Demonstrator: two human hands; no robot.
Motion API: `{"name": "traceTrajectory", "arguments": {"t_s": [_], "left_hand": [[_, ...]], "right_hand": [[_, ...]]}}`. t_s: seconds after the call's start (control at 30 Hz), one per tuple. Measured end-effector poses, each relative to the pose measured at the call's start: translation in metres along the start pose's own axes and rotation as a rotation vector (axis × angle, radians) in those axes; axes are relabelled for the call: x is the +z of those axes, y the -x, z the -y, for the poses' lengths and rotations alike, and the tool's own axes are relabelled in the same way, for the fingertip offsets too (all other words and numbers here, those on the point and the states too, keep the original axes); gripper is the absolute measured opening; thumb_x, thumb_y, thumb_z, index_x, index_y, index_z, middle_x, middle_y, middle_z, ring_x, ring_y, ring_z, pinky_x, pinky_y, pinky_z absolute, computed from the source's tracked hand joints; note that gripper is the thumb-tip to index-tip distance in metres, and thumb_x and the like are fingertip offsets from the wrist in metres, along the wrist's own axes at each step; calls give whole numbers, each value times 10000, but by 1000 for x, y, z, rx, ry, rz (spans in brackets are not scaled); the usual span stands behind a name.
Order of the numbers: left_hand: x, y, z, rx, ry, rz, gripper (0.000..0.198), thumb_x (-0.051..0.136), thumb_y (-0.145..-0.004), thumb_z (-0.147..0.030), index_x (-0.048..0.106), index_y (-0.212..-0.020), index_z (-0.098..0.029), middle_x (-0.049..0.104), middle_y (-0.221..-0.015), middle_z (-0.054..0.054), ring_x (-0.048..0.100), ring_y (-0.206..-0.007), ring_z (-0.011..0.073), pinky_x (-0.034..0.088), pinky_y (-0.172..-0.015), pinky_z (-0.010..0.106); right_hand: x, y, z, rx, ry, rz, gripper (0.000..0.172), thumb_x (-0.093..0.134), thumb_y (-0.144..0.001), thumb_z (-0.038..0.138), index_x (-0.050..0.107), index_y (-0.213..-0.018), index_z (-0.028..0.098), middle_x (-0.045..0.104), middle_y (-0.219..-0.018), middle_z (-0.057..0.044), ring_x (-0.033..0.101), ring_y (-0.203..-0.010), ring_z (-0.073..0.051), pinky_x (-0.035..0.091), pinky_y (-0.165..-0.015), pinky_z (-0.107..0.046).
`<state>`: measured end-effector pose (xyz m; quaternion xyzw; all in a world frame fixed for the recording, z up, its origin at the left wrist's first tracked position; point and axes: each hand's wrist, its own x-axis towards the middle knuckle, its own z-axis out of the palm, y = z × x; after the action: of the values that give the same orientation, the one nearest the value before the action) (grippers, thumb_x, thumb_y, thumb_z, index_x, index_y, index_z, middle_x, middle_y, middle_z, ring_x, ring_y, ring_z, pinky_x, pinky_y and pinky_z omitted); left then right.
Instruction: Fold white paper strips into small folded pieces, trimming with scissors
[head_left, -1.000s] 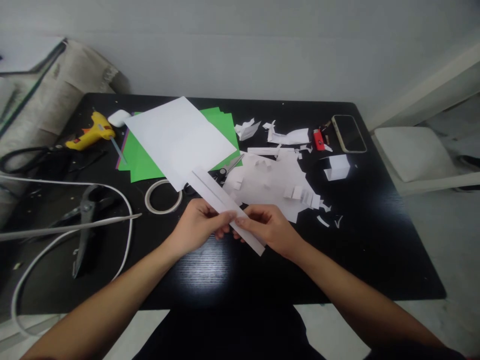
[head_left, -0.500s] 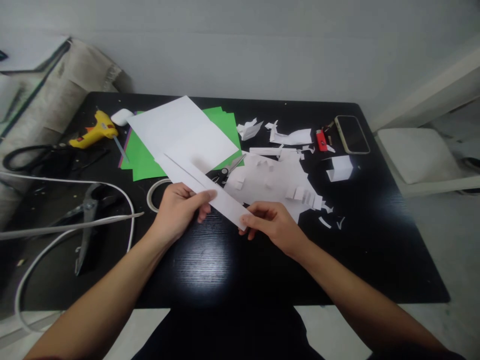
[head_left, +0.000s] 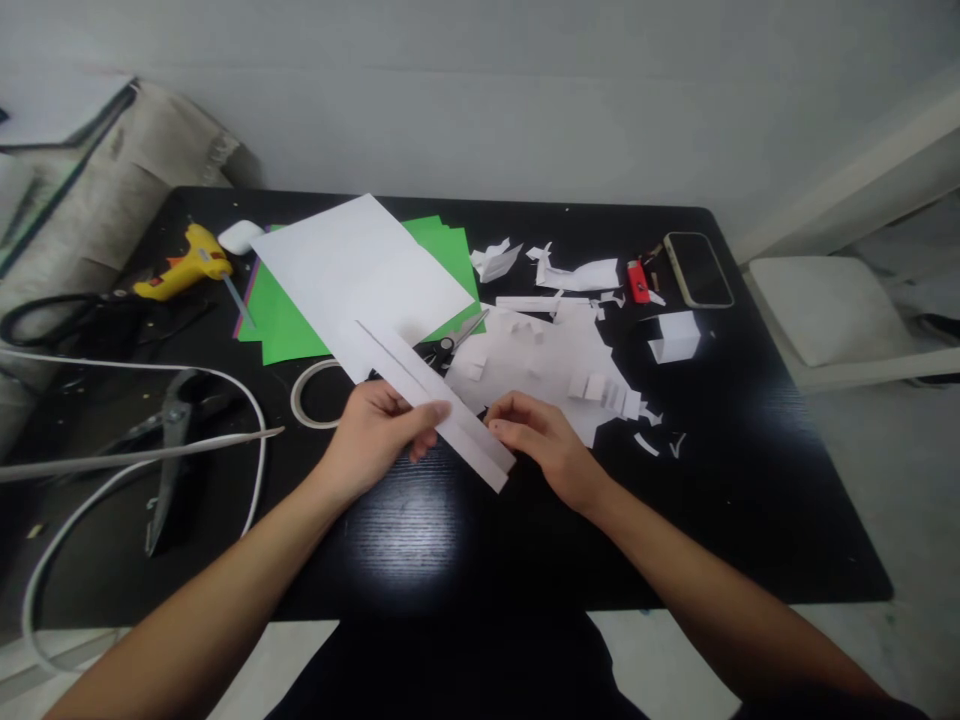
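Note:
A long folded strip of white paper [head_left: 469,432] slants over the near part of the black table, with a dark line along its upper part. My left hand [head_left: 386,425] is closed on its middle, the thumb lying on top and the fingers underneath. At the strip's right edge, close to its lower end, my right hand [head_left: 544,440] has thumb and forefinger pinched together; how much paper lies between them is hard to make out. Beyond my hands a large white sheet [head_left: 360,265] rests on green sheets [head_left: 289,335]. Scissors [head_left: 454,342] lie partly covered behind the strip.
Cut paper scraps [head_left: 517,350] spread over the table's middle right. A roll of tape [head_left: 300,395], a yellow glue gun [head_left: 187,268], pliers-like tool [head_left: 176,425] and white cable [head_left: 259,400] occupy the left. A red lighter [head_left: 637,282] and phone [head_left: 699,270] lie at right.
The strip has shifted a little right and down with my left hand. My right thumb has come off the strip's lower end and moved up to its right edge.

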<state>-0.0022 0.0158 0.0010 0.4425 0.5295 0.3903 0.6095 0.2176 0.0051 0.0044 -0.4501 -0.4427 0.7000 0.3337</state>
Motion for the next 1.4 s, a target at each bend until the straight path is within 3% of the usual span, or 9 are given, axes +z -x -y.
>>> {"name": "traceTrajectory", "arguments": {"t_s": [0.1, 0.23, 0.37, 0.53, 0.67, 0.87, 1.13, 1.3, 1.4], "left_hand": [[9, 6, 4, -58, -25, 120, 204, 795, -779, -237, 718, -621, -133, 657, -500, 4, 545, -389, 83, 443, -388, 175], [14, 8, 6, -56, -25, 186, 192, 783, -788, -227, 727, -631, -134, 655, -501, -2, 557, -406, 78, 461, -409, 164], [5, 1, 4, -16, -24, 134, 199, 785, -804, -236, 740, -641, -130, 665, -503, 10, 566, -402, 90, 462, -399, 173], [-15, -9, -4, 103, 20, -47, 265, 767, -818, -203, 693, -571, -140, 647, -486, 0, 530, -371, 75, 427, -378, 170], [-21, -13, -8, 193, 32, -87, 266, 740, -842, -170, 671, -586, -147, 615, -475, -24, 501, -378, 59, 409, -395, 161], [-13, -12, -1, 148, 46, -45, 231, 732, -861, -197, 674, -645, -143, 610, -484, -30, 486, -375, 56, 390, -380, 154], [10, 2, 10, 10, 12, 208, 218, 758, -865, -264, 670, -707, -142, 634, -526, -18, 548, -427, 79, 446, -412, 163], [8, 3, 10, -15, 36, 207, 206, 747, -875, -262, 688, -717, -143, 641, -533, -16, 551, -426, 77, 437, -407, 160], [1, -2, 6, -3, 87, 120, 212, 755, -860, -248, 679, -688, -150, 638, -526, -19, 541, -414, 77, 416, -391, 159]], "right_hand": [[5, 2, -2, -1, 40, 110, 244, 792, -836, 414, 715, -856, 184, 694, -844, -22, 634, -816, -183, 505, -766, -320], [5, 3, -5, 9, 86, 135, 238, 789, -855, 397, 727, -839, 168, 687, -794, -20, 607, -735, -165, 458, -686, -304], [2, 3, -3, 59, 79, 150, 248, 817, -826, 388, 711, -790, 166, 659, -729, 0, 582, -663, -141, 415, -607, -273], [1, 3, 0, 95, 54, 177, 256, 841, -802, 385, 720, -785, 160, 708, -744, -23, 634, -684, -157, 458, -637, -278], [1, 2, 0, 100, 24, 199, 255, 840, -800, 380, 711, -770, 163, 713, -724, -20, 637, -675, -152, 469, -649, -279], [4, 3, -5, 90, 39, 183, 237, 806, -824, 383, 705, -803, 170, 720, -765, -23, 658, -720, -170, 498, -706, -313], [8, 1, -9, -3, 41, 112, 206, 774, -855, 362, 731, -855, 160, 695, -810, -17, 634, -773, -166, 475, -739, -309], [7, 2, -7, 6, 48, 114, 202, 786, -843, 360, 733, -831, 165, 690, -790, -10, 618, -747, -157, 465, -717, -300], [6, 3, -5, 39, 34, 116, 202, 791, -835, 364, 725, -812, 174, 703, -780, -13, 628, -722, -160, 478, -692, -302]]}}
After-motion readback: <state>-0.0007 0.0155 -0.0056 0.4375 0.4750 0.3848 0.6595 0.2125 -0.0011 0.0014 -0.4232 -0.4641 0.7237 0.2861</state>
